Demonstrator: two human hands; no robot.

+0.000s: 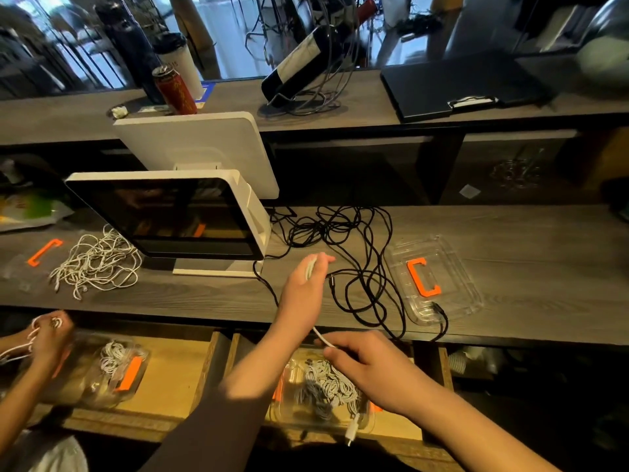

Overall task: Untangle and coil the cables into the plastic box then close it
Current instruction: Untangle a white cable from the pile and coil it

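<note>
My left hand (308, 277) is raised over the counter and grips a coil of white cable (310, 267). That cable runs down to my right hand (364, 364), which pinches it above an open clear plastic box (366, 425) in the drawer. This box holds several white cables (323, 386). A tangled black cable (354, 253) lies loose on the counter. Its end hangs over a second clear plastic box (459, 267) with an orange clip (423, 275) at the right.
A white point-of-sale screen (177, 216) stands on the counter (510, 233) at the left. Beside it lies a white cable tangle (98, 260). Another person's hand (51, 335) works with white cable over another box (102, 369) at the lower left.
</note>
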